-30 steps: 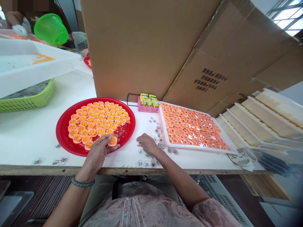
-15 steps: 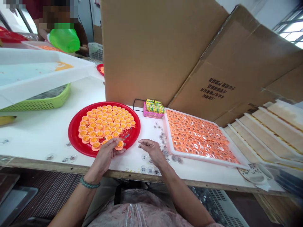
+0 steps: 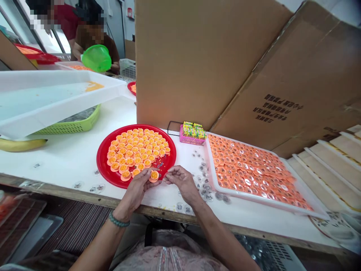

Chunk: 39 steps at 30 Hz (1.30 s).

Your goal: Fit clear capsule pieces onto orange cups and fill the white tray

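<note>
Near the front rim of a red round tray [image 3: 102,171], my left hand [image 3: 138,188] is closed on a small round orange plastic piece [image 3: 154,175] with a yellow-orange patterned centre. Just right of that piece is my right hand [image 3: 183,183], its thumb and fingertips pinched together; whatever they hold is too small to make out. Many similar orange pieces [image 3: 137,149] lie face up in the red tray. Scattered on the table right of my right hand are clear round discs [image 3: 207,188] with dark centres.
A white tray [image 3: 239,192] full of orange pieces under shiny clear tops stands at right. Behind are a pink basket [image 3: 191,140] of yellow-green packets and tall cardboard [image 3: 203,64]. At left are a white tray [image 3: 73,98], a green basket [image 3: 76,127] and a banana [image 3: 24,145]. A co-worker holds a green bowl [image 3: 97,58].
My right hand has come in from the right, close beside the orange piece in my left hand. The view has swung left, so everything sits farther right in it.
</note>
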Each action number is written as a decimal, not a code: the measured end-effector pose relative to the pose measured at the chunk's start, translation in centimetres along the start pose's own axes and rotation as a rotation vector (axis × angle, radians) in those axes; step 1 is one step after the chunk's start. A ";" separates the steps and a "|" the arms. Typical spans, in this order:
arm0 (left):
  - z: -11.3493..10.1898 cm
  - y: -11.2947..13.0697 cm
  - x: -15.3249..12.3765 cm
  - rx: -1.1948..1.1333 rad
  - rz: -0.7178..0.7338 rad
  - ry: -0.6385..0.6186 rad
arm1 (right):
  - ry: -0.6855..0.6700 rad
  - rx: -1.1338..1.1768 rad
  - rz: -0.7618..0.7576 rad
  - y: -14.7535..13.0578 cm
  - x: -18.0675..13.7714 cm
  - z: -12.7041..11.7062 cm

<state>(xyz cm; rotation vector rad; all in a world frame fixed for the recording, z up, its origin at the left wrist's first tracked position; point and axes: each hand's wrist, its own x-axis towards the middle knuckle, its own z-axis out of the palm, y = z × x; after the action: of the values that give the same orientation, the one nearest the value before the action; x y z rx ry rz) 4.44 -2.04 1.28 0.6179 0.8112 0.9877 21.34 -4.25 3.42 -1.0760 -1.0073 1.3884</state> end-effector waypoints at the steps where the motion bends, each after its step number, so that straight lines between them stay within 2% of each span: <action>1: 0.0 0.1 0.0 -0.006 -0.004 0.010 | 0.010 0.002 -0.015 0.1 0.1 0.2; 6: 0.1 0.2 -0.3 -0.026 -0.011 0.036 | 0.057 0.087 -0.054 0.6 0.3 0.8; 11: -0.1 0.0 -0.3 -0.022 -0.012 0.030 | 0.008 0.173 -0.057 1.0 0.3 1.2; 17: -0.1 -0.1 -0.1 0.007 0.008 -0.012 | -0.033 -0.004 -0.058 0.9 0.4 1.2; 21: 0.1 -0.2 -0.1 0.047 0.058 -0.040 | 0.002 -0.144 -0.004 0.6 0.7 1.5; 26: 0.3 -0.6 -0.2 0.079 0.078 -0.075 | 0.046 -0.181 0.073 0.7 0.9 2.2; 35: 0.3 -1.6 0.4 0.151 0.099 -0.065 | 0.109 -0.245 0.016 0.7 0.9 2.6; 39: 0.3 -1.7 0.0 0.153 0.118 -0.141 | 0.099 -0.251 0.036 0.9 1.0 2.2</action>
<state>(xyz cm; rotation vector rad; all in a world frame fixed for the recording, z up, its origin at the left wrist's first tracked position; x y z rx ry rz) 5.44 -2.82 0.13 0.8658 0.7357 0.9826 19.01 -3.39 3.00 -1.3406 -1.1146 1.2465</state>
